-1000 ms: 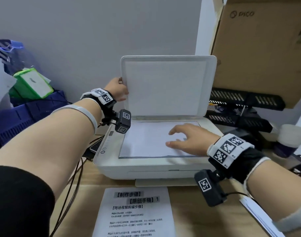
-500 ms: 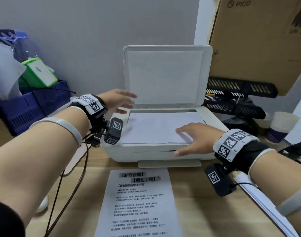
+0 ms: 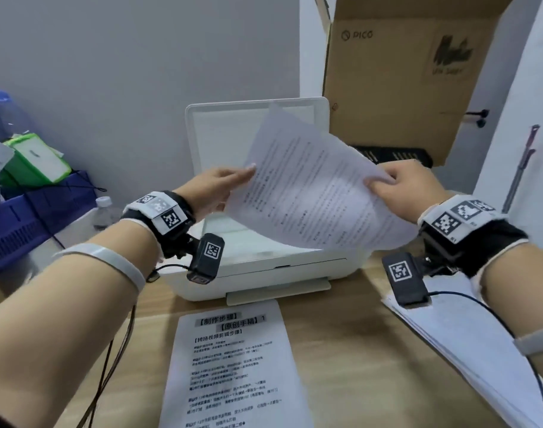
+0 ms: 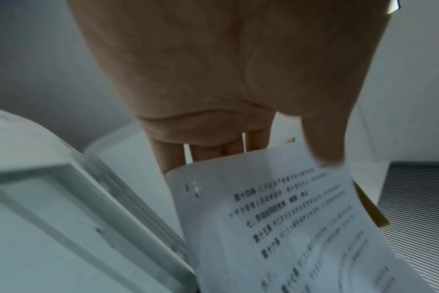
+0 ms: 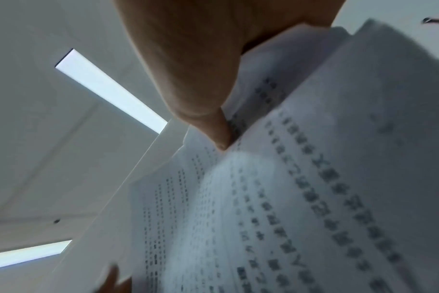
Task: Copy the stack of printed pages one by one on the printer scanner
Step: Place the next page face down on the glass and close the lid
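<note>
Head view, sheet: thin white printed paper sheet (image 3: pixel 313 193) hangs in the air above the open white flatbed printer scanner (image 3: pixel 264 267), tilted, text side towards the person, its long axis running across from one hand to the other.
Head view, right grip: right hand (image 3: pixel 409 193) pinches the sheet's right edge, thumb on the near face; the whole sheet lies to the left of this grip.
Head view, left grip: left hand (image 3: pixel 214 193) meets the sheet's left edge with fingers stretched out nearly straight; the sheet lies to its right.
Head view, destinations: bare scanner glass sits below and between both grips; a white paper stack (image 3: pixel 467 344) lies on the wooden desk (image 3: pixel 350 350) below the right wrist, so the right hand is the nearer to it. Another printed page (image 3: pixel 233 366) lies in front of the printer.
Left wrist view: fingers extended behind the sheet's corner, thumb at its front edge; a firm pinch I cannot tell.
Right wrist view: thumb pressed on the printed face, sheet curling away below and to the right of the grip; other fingers are hidden behind the paper.
</note>
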{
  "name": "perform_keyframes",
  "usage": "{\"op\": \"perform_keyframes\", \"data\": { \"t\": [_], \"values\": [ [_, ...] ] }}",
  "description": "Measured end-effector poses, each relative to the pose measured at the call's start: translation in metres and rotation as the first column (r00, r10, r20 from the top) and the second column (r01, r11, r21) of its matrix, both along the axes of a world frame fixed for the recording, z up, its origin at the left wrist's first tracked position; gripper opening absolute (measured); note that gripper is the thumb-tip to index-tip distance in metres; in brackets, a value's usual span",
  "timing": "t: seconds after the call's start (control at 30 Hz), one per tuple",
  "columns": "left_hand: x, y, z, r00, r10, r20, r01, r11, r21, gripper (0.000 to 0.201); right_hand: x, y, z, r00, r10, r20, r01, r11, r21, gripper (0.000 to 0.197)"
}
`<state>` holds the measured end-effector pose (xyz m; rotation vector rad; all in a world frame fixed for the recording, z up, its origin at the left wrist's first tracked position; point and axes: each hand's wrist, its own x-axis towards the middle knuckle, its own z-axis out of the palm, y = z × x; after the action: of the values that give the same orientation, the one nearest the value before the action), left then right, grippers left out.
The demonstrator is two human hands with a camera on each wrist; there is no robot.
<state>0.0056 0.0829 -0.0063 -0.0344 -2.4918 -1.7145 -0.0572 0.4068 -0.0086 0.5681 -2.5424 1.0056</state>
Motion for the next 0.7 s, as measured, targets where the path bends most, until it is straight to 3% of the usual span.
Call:
{"op": "perform_keyframes", "data": {
  "t": [0.07,0.13,0.17,0.33,0.5,0.7],
  "values": [
    [-0.01,0.028,0.004,0.996,-0.042,-0.08,0.033,0.994,-0.104,0.035,0.004,0.028,0.003,0.996,-0.086,0.002,0.086,0.996,-0.002,0.036],
    [-0.026,0.06,0.007,0.993,-0.061,-0.104,0.048,0.991,-0.124,0.028,0.009,0.059,0.003,0.983,-0.179,0.028,0.178,0.984,0.026,0.021],
    [-0.035,0.077,0.007,0.992,-0.072,-0.099,0.06,0.991,-0.123,0.029,0.012,0.075,0.001,0.974,-0.222,0.05,0.219,0.974,0.056,0.013],
    [-0.071,0.167,-0.006,0.986,-0.169,0.003,0.166,0.963,-0.211,0.023,0.025,0.157,-0.025,0.857,-0.484,0.177,0.424,0.858,0.291,0.019],
    [-0.083,0.26,-0.041,0.943,-0.318,0.097,0.328,0.849,-0.415,0.041,0.038,0.234,-0.069,0.712,-0.643,0.282,0.498,0.746,0.442,0.018],
    [-0.086,0.317,-0.094,0.89,-0.351,0.291,0.442,0.822,-0.36,0.048,0.052,0.27,-0.113,0.627,-0.7,0.342,0.55,0.708,0.442,0.026]
  ]
}}
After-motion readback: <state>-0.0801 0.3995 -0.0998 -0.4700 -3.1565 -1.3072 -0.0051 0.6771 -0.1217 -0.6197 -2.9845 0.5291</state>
